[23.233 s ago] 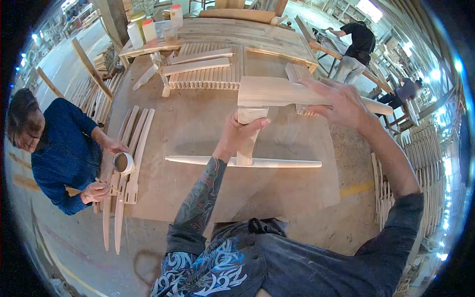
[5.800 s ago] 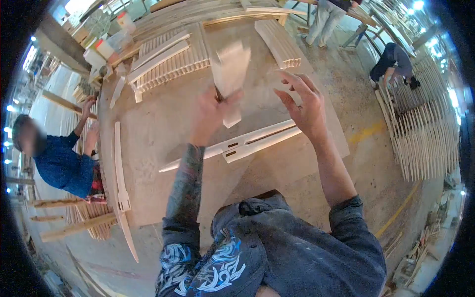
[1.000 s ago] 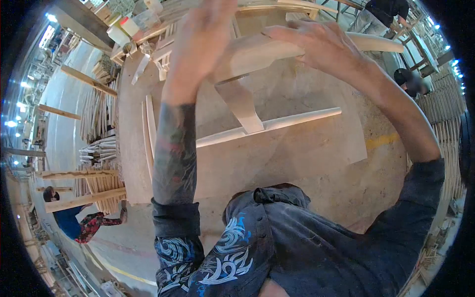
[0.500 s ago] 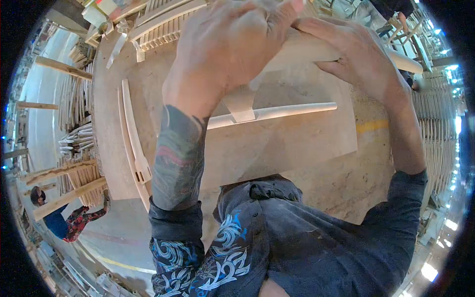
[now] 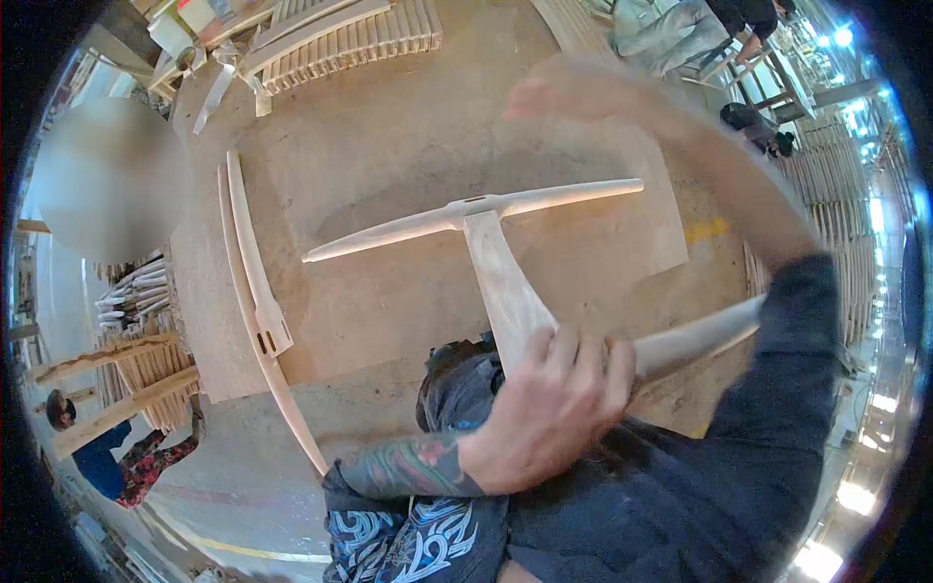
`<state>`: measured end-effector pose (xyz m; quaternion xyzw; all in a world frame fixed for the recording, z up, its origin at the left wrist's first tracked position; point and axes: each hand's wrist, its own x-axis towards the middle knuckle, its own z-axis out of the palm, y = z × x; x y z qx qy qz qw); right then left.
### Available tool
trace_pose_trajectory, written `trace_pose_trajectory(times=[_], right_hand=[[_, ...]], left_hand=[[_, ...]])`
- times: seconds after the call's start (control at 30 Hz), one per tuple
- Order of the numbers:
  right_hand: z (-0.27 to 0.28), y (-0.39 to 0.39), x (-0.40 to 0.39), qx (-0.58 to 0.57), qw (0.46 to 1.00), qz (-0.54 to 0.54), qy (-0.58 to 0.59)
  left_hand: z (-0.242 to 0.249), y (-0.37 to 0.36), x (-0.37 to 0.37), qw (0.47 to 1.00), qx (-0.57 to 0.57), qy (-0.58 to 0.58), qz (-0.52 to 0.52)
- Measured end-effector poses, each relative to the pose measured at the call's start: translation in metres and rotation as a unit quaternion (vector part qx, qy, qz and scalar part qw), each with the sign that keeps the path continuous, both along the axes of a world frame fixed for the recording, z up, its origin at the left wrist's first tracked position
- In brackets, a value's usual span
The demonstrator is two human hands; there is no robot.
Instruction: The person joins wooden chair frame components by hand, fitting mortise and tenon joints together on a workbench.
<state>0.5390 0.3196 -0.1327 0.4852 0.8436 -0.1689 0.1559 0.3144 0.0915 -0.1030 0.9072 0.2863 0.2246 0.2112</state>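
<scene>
Beneath our work spread the broad, tan, flat counter (image 5: 573, 277). Across it and out past its near edge reached our pale wooden frame (image 5: 505, 282): a long tapered far bar (image 5: 389, 229), a wide flat crosspiece meeting its middle, and a rounded near bar (image 5: 695, 342) by our body. We judged the far joint put together, though we could not tell how tightly it was seated. To the left, two slender, pale wooden bars (image 5: 255, 277) lay side by side, with no crosspiece fitted. A ribbed stack of pale wooden slats (image 5: 360, 51) sat at the far side. Our left hand (image 5: 559, 403) gripped the frame where crosspiece and near bar came together, hiding that joint; our sleeve covered the near bar's outer end. Our right hand (image 5: 573, 92) was raised and blurred, apart from the frame, its fingers too smeared to tell open from closed.
</scene>
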Motion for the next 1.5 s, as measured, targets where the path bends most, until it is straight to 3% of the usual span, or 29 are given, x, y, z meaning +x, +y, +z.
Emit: trace_pose_trajectory(times=[0.07, 0.13, 0.17, 0.2, 0.23, 0.3, 0.4, 0.57, 0.6, 0.67, 0.73, 0.8, 0.83, 0.87, 0.9, 0.97, 1.0, 1.07, 1.1, 1.2, 1.33, 1.4, 1.5], right_hand=[[-0.091, -0.016, -0.011, 0.011, 0.992, -0.115, 0.047], [-0.194, -0.009, -0.011, -0.114, 0.982, -0.147, 0.032], [-0.212, -0.024, -0.018, -0.076, 0.994, -0.070, 0.019], [-0.224, -0.041, -0.026, -0.039, 0.999, 0.005, 0.007], [-0.231, -0.043, -0.027, -0.039, 0.999, 0.001, 0.013], [-0.235, -0.046, -0.023, -0.074, 0.989, -0.083, 0.102], [-0.221, -0.052, -0.005, -0.116, 0.971, -0.180, 0.103], [-0.232, -0.061, 0.118, -0.046, 0.937, -0.293, 0.184], [-0.230, -0.074, 0.151, -0.030, 0.923, -0.326, 0.202], [-0.158, -0.116, 0.209, -0.011, 0.911, -0.358, 0.205], [-0.105, -0.166, 0.276, 0.012, 0.897, -0.393, 0.200], [-0.071, -0.220, 0.355, 0.171, 0.858, -0.417, 0.246], [-0.047, -0.254, 0.394, 0.188, 0.848, -0.437, 0.233], [-0.022, -0.290, 0.427, 0.223, 0.805, -0.484, 0.262], [-0.001, -0.328, 0.454, 0.257, 0.753, -0.529, 0.294], [0.033, -0.406, 0.503, 0.316, 0.685, -0.565, 0.334], [0.047, -0.442, 0.523, 0.354, 0.642, -0.568, 0.373], [0.071, -0.497, 0.544, 0.406, 0.626, -0.574, 0.337], [0.084, -0.519, 0.548, 0.436, 0.602, -0.564, 0.360], [0.106, -0.570, 0.568, 0.496, 0.531, -0.559, 0.399], [0.098, -0.606, 0.630, 0.561, 0.474, -0.555, 0.391], [0.088, -0.607, 0.668, 0.601, 0.439, -0.538, 0.395], [0.074, -0.592, 0.710, 0.624, 0.437, -0.532, 0.370]], left_hand=[[-0.018, -0.027, -0.006, 1.000, 0.007, 0.010, -0.027], [-0.030, -0.044, -0.018, 0.999, -0.003, 0.022, -0.027], [-0.035, -0.047, -0.024, 0.999, -0.016, 0.034, -0.028], [-0.040, -0.048, -0.030, 0.999, -0.014, 0.039, -0.031], [-0.044, -0.049, -0.037, 0.999, -0.003, 0.034, -0.031], [-0.052, -0.058, -0.046, 0.999, 0.015, 0.038, -0.025], [-0.067, -0.073, -0.039, 0.998, 0.047, 0.019, -0.028], [-0.086, -0.094, 0.005, 0.993, 0.090, -0.019, -0.074], [-0.088, -0.098, 0.018, 0.991, 0.101, -0.015, -0.090], [-0.093, -0.106, 0.046, 0.983, 0.121, -0.020, -0.135], [-0.103, -0.114, 0.079, 0.983, 0.159, -0.064, -0.065], [-0.135, -0.120, 0.118, 0.972, 0.134, -0.191, -0.019], [-0.151, -0.117, 0.159, 0.942, -0.001, -0.330, 0.064], [-0.165, -0.117, 0.205, 0.873, -0.147, -0.444, 0.142], [-0.178, -0.122, 0.252, 0.875, -0.157, -0.444, 0.112], [-0.189, -0.131, 0.337, 0.835, -0.304, -0.403, 0.220], [-0.177, -0.136, 0.368, 0.842, -0.316, -0.395, 0.188], [-0.147, -0.130, 0.419, 0.725, -0.532, -0.436, 0.008], [-0.154, -0.114, 0.445, 0.707, -0.546, -0.450, 0.014], [-0.116, -0.096, 0.504, 0.657, -0.625, -0.415, -0.078], [-0.083, -0.095, 0.573, 0.647, -0.632, -0.412, -0.108], [-0.075, -0.085, 0.604, 0.688, -0.562, -0.435, -0.147], [-0.075, -0.065, 0.644, 0.686, -0.528, -0.482, -0.135]])
